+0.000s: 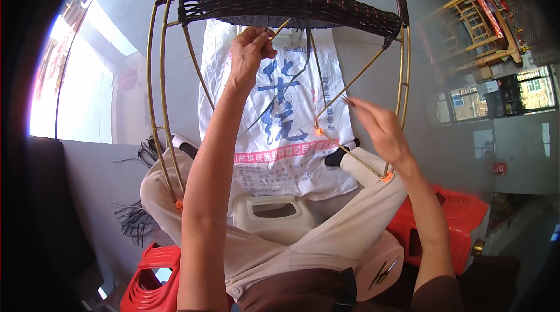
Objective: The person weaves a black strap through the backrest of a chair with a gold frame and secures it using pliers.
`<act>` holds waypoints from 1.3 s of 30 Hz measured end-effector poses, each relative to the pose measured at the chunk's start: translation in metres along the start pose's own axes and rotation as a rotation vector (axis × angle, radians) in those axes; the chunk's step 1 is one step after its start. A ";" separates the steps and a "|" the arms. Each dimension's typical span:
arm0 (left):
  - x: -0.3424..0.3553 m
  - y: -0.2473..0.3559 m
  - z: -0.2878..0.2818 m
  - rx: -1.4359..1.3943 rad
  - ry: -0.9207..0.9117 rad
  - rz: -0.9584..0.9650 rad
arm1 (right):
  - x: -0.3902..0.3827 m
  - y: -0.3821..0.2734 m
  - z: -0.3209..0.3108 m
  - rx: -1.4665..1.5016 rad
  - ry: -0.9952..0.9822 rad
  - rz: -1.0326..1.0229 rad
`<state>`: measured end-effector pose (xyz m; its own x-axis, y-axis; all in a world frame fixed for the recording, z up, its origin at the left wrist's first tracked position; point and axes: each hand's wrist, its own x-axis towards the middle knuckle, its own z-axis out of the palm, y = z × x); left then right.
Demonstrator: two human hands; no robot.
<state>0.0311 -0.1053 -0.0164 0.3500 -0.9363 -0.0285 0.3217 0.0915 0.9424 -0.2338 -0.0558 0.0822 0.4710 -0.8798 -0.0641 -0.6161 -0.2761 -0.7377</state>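
Take the woven panel [286, 2] as your landmark: dark brown, it spans the upper middle of your view, in front of you, carried by the chair's gold frame [151, 78]. Your left hand [252, 49] is just below the panel, left of its middle, with thumb and fingers pinched together on what looks like a thin dark strand at its lower edge. Your right hand [378, 128] is well below the panel's right end, fingers extended and set close together. Something thin and dark shows at those fingertips, but you cannot tell whether they grip it.

A long dark strip [308, 43] hangs over the front of the panel, right of its middle, and curls down below it toward the left. Farther below the panel, a printed white sack [224, 131] lies spread on the floor, with a cream stool [256, 204] beyond its lower edge. Bundled dark strands [135, 218] lie far below and left of the panel; a red stool [443, 218] stands far below and right.
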 end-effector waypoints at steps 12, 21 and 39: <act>0.001 -0.001 0.002 0.057 0.022 0.066 | 0.156 -0.044 0.059 -0.239 -0.038 -0.198; 0.002 -0.005 0.005 0.007 0.033 0.137 | 0.175 -0.042 0.072 -0.142 -0.004 -0.211; 0.000 -0.002 0.001 0.086 -0.005 0.101 | 0.180 -0.047 0.068 -0.111 -0.067 -0.065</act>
<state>0.0292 -0.1057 -0.0173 0.3726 -0.9254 0.0697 0.2079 0.1565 0.9655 -0.0774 -0.1750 0.0596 0.5506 -0.8321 -0.0660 -0.6474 -0.3758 -0.6630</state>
